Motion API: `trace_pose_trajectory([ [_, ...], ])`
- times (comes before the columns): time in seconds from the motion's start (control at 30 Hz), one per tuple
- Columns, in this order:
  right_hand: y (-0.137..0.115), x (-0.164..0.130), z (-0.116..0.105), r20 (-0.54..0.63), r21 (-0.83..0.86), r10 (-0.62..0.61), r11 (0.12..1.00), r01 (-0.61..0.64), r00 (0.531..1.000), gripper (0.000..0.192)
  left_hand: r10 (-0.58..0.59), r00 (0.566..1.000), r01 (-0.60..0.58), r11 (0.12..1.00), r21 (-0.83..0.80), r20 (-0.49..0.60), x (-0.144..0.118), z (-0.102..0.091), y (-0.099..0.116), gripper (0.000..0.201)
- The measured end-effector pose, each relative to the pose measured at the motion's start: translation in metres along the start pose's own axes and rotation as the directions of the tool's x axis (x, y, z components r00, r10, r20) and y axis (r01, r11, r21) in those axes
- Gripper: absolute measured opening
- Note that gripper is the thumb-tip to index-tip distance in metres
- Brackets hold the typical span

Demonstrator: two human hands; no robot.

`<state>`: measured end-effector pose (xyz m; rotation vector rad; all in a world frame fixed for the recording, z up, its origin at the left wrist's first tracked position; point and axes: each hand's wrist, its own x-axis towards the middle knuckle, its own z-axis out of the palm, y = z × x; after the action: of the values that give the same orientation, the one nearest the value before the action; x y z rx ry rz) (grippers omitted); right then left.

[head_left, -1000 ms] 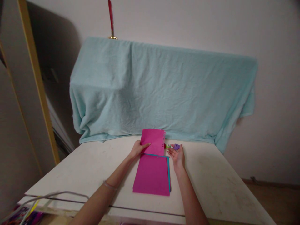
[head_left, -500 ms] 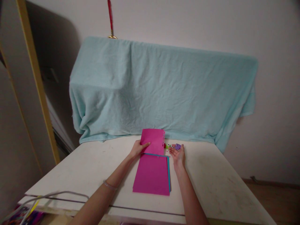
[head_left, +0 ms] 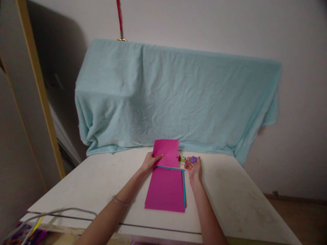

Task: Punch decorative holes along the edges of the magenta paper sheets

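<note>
Head camera is showing my left hand [head_left: 149, 162] pinching the left edge of an upright pink paper sheet [head_left: 166, 152], thumb in front. My right hand [head_left: 194, 169] is lying palm up on the white table [head_left: 230, 194], fingers loosely curled, and a small purple plastic punch [head_left: 193, 159] is resting at its fingertips. A flat pink paper stack [head_left: 166, 189] is lying between my hands.

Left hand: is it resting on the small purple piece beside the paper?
No: the left hand grips the raised pink sheet, while the small purple piece lies at the right hand.
</note>
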<state>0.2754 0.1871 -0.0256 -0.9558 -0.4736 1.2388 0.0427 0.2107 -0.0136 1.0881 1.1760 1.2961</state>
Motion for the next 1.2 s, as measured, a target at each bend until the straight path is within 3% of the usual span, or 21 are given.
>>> trace_pose_trajectory([
  [0.17,0.0,-0.002,0.001,-0.07,-0.068,-0.189,0.98,0.185,0.979,0.051,-0.021,1.0,0.021,0.999,-0.045,-0.017,0.003,-0.002,-0.004,0.043],
  [0.43,0.003,-0.003,0.003,0.033,-0.236,-0.359,0.904,0.356,0.933,0.052,-0.045,0.997,0.038,0.994,-0.105,-0.061,0.018,-0.014,-0.016,0.054],
  [0.83,0.017,-0.002,0.008,0.274,-0.433,-0.309,0.806,0.404,0.911,0.049,-0.052,0.999,0.052,0.886,-0.461,0.013,0.016,-0.011,-0.016,0.054],
  [1.07,0.027,-0.003,0.006,0.369,-0.579,-0.318,0.656,0.484,0.873,0.046,-0.047,0.999,0.049,0.862,-0.504,0.017,0.009,-0.01,-0.003,0.043],
  [1.2,0.029,-0.001,0.004,0.402,-0.629,-0.309,0.591,0.505,0.862,0.042,-0.109,0.994,0.078,0.851,-0.52,-0.029,0.01,-0.011,-0.001,0.038],
])
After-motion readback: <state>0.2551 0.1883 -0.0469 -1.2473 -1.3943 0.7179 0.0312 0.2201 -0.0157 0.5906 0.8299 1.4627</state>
